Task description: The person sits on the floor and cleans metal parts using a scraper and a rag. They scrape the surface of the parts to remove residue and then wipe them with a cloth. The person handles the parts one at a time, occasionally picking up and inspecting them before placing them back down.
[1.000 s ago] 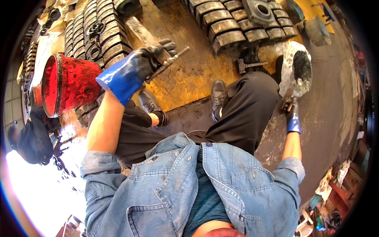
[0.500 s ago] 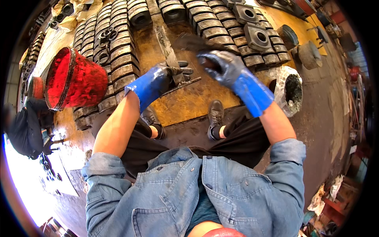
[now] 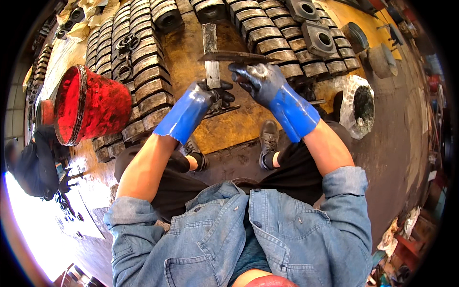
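My left hand (image 3: 214, 94), in a blue glove with a blackened palm, is closed round the lower part of a flat metal bar (image 3: 209, 40). The bar stands up from the hand, its face worn and pale grey. Below the hand a thin dark crosspiece (image 3: 227, 111) shows; whether it joins the bar is hidden. My right hand (image 3: 258, 79), gloved alike, is closed on a long, narrow dark tool (image 3: 234, 57) that lies crosswise over the bar. The tool's kind is unclear, and the glove hides part of it.
Rows of blackened metal blocks (image 3: 146, 62) line the yellowish worktop on both sides. A red bucket (image 3: 95, 105) lies tipped at the left, near a person in dark clothes (image 3: 36, 162). Square blocks with holes (image 3: 319, 39) and a plastic-wrapped round container (image 3: 354, 105) are at the right.
The dark tool, blurred and right of the bar before, now lies across it. My right hand has shifted slightly left, and the bar has turned more upright in my left hand.
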A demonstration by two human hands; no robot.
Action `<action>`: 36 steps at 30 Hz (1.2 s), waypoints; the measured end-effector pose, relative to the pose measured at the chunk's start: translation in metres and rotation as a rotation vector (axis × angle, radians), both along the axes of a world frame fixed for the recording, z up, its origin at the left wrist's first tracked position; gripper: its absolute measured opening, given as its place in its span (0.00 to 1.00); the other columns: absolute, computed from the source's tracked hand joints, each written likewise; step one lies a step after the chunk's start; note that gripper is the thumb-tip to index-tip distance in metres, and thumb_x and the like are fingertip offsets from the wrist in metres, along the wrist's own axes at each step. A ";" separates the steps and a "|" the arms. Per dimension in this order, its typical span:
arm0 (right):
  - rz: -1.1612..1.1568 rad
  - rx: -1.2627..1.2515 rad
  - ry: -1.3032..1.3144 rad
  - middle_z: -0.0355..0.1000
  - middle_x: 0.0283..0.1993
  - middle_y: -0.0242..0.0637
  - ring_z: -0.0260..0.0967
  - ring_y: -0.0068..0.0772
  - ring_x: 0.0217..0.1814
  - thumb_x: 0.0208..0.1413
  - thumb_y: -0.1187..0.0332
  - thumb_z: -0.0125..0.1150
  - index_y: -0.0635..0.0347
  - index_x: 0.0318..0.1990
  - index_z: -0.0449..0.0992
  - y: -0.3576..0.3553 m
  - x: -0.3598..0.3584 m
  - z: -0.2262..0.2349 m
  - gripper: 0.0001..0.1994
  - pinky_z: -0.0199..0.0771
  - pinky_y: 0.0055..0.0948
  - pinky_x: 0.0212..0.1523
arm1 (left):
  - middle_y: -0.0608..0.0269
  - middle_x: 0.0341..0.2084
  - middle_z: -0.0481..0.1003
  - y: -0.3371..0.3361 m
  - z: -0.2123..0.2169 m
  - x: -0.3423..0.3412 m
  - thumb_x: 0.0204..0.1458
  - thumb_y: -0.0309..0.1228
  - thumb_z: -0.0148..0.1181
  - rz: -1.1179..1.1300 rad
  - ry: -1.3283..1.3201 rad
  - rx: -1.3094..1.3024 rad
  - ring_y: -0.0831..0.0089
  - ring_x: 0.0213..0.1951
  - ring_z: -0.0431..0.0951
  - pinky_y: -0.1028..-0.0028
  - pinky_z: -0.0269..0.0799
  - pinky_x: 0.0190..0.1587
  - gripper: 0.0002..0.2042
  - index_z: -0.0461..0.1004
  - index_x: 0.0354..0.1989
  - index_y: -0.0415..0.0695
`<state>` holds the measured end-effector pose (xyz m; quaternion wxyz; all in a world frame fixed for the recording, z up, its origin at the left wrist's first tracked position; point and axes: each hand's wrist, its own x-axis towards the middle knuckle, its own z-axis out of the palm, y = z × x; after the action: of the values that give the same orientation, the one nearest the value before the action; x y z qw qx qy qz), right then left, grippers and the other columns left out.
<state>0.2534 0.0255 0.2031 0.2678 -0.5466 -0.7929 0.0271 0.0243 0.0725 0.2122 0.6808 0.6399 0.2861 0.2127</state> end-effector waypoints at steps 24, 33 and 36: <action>-0.157 -0.259 -0.483 0.76 0.42 0.34 0.75 0.31 0.40 0.63 0.62 0.49 0.36 0.55 0.74 -0.006 -0.008 0.006 0.15 0.74 0.30 0.35 | 0.56 0.40 0.79 0.003 0.005 -0.007 0.56 0.30 0.57 -0.129 0.155 -0.026 0.72 0.42 0.79 0.74 0.73 0.48 0.16 0.74 0.50 0.33; -0.330 -0.212 -0.328 0.77 0.39 0.35 0.75 0.36 0.36 0.59 0.55 0.54 0.38 0.54 0.74 0.026 0.029 -0.003 0.16 0.76 0.35 0.36 | 0.55 0.41 0.79 -0.001 0.000 0.003 0.52 0.23 0.57 -0.095 0.178 -0.353 0.70 0.40 0.80 0.72 0.75 0.46 0.16 0.74 0.50 0.33; -0.377 -0.153 -0.274 0.77 0.41 0.36 0.76 0.36 0.39 0.59 0.56 0.54 0.42 0.55 0.72 0.022 0.033 -0.015 0.17 0.77 0.36 0.37 | 0.55 0.39 0.79 0.001 -0.004 0.003 0.54 0.26 0.58 -0.033 0.160 -0.495 0.71 0.38 0.80 0.73 0.76 0.43 0.18 0.72 0.53 0.32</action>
<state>0.2860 0.0472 0.1885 0.1161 -0.7022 -0.7015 -0.0377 0.0273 0.0734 0.2082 0.7953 0.4730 0.3720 0.0738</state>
